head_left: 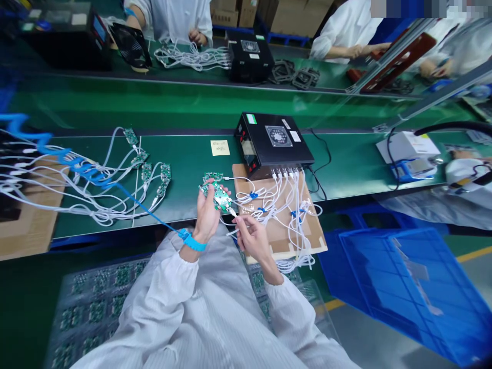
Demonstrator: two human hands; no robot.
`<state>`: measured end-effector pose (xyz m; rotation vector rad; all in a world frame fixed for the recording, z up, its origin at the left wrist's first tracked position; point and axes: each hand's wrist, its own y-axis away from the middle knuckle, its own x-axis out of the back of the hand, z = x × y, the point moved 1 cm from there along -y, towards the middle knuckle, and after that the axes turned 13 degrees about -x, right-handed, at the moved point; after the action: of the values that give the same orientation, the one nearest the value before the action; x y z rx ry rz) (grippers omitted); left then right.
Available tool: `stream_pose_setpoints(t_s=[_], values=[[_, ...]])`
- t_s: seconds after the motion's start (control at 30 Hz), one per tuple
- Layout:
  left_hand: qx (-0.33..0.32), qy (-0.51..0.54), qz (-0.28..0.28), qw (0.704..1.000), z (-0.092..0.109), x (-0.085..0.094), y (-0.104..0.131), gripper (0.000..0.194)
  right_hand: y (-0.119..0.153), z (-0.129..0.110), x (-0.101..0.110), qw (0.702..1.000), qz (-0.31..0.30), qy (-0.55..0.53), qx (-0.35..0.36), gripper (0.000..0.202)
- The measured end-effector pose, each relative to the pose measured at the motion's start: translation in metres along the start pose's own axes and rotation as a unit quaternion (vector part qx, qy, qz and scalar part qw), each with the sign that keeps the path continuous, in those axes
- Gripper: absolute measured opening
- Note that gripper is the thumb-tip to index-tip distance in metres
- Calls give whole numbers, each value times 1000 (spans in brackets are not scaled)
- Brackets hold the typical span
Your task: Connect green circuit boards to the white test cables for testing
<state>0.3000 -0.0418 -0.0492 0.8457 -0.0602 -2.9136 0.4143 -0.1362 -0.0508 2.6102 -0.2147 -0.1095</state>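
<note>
My left hand (207, 212) grips a green circuit board (220, 197) above the front edge of the bench. In my right hand (251, 236), thumb and fingers pinch a white cable plug (232, 211) at the board's lower right corner; whether it is fully seated I cannot tell. Just behind lies another circuit board (213, 177) with a white cable attached. A black box with a fan grille (279, 136) stands beyond, and several white cables (284, 205) run from its front over a cardboard sheet (313, 233). A blue wrist strap (194, 242) circles my left wrist.
Boards on white cables (165, 174) lie at left, under a coiled blue cord (84, 166). A yellow note (220, 147) sits behind my hands. Trays of boards (96, 307) are below the bench; a blue bin (415, 287) stands right. Co-workers (172, 20) sit across.
</note>
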Motion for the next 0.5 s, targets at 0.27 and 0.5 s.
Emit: stream_pose_setpoints(t_s=[0.27,0.5], values=[[11,-22,-18,1000,1,-4,4,54,-1,1,-2,1000,4,-3,-8,55],[-54,-183,-54,980,9,14,-4,41,6,-7,-1,999,39,0,-6,54]])
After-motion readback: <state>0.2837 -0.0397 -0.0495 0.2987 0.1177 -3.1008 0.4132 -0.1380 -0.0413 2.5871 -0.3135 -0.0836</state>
